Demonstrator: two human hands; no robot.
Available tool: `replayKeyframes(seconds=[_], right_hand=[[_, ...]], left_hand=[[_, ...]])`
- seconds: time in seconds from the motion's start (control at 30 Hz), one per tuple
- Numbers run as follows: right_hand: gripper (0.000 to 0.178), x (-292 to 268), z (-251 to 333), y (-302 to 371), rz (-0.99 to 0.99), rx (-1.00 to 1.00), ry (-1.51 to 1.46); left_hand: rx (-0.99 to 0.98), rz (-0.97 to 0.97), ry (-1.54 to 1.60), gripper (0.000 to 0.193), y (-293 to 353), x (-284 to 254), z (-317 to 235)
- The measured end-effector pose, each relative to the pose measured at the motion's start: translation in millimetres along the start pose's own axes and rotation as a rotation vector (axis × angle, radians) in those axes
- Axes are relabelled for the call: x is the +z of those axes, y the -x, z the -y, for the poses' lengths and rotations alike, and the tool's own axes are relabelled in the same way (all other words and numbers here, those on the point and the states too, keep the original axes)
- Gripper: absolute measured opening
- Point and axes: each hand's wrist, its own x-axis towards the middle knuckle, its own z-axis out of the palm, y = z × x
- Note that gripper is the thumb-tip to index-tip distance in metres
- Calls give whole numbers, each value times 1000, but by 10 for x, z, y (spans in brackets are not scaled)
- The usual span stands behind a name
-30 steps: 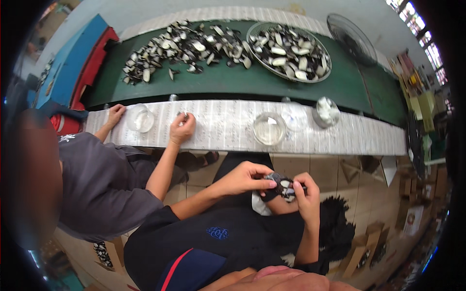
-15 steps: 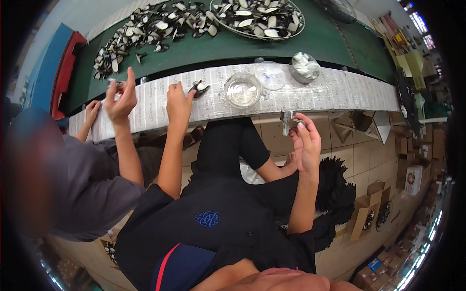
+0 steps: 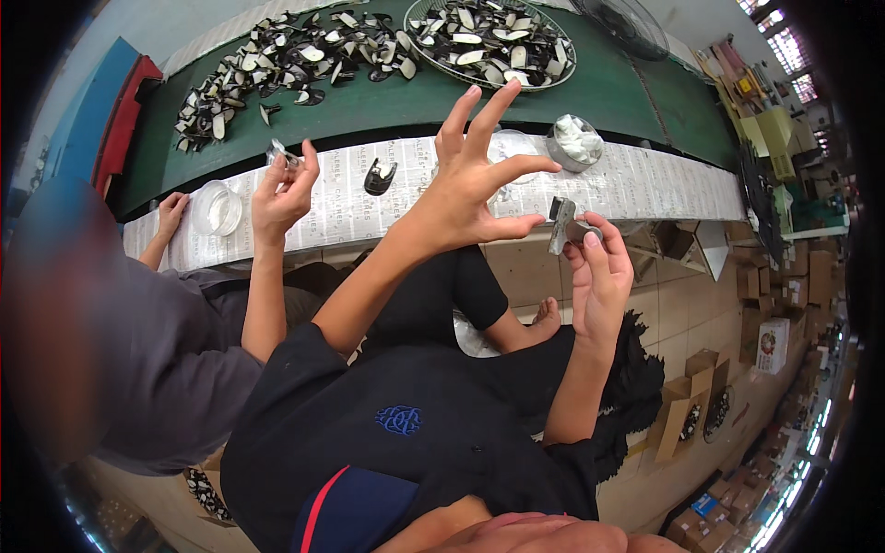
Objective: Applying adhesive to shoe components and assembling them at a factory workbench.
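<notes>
left hand (image 3: 458, 198): we have it raised before the pale tabletop (image 3: 673, 180), fingers and thumb spread wide, nothing in its grasp.
right hand (image 3: 597, 272): we pinch a small grey piece (image 3: 560, 226) between thumb and fingers, near the left thumb but to its right.
black-and-white piece (image 3: 379, 175): lies on the pale tabletop, left of our left hand.
clear jar (image 3: 579, 168): stands beyond our right hand, packed with white wads (image 3: 575, 138).
heap (image 3: 293, 57): we see similar pieces on the green tabletop (image 3: 332, 115), beyond our left hand.
round basket (image 3: 557, 78): filled likewise, beyond that hand.
co-worker's hand (image 3: 279, 205): left of ours, fingers around a small thing (image 3: 282, 155).
</notes>
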Motion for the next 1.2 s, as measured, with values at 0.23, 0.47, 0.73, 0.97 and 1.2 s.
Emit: replayKeyframes(seconds=[0.23, 0.47, 0.73, 0.97, 1.2], right_hand=[[30, 47, -9, 1, -18, -10, 61], [31, 78, -22, -6, -18, -12, 74], [30, 82, -41, -36, -21, -2, 53], [29, 77, -52, -37, -15, 4, 67], [29, 100, -49, -24, -26, 12, 76]], left_hand=[[-26, 28, 38, 45, 110, 86, 32], [-35, 0, 71, 46, 124, 140, 64], [-36, 3, 75, 43, 129, 159, 79], [-31, 1, 82, 41, 124, 172, 83], [-33, 19, 84, 40, 117, 151, 73]])
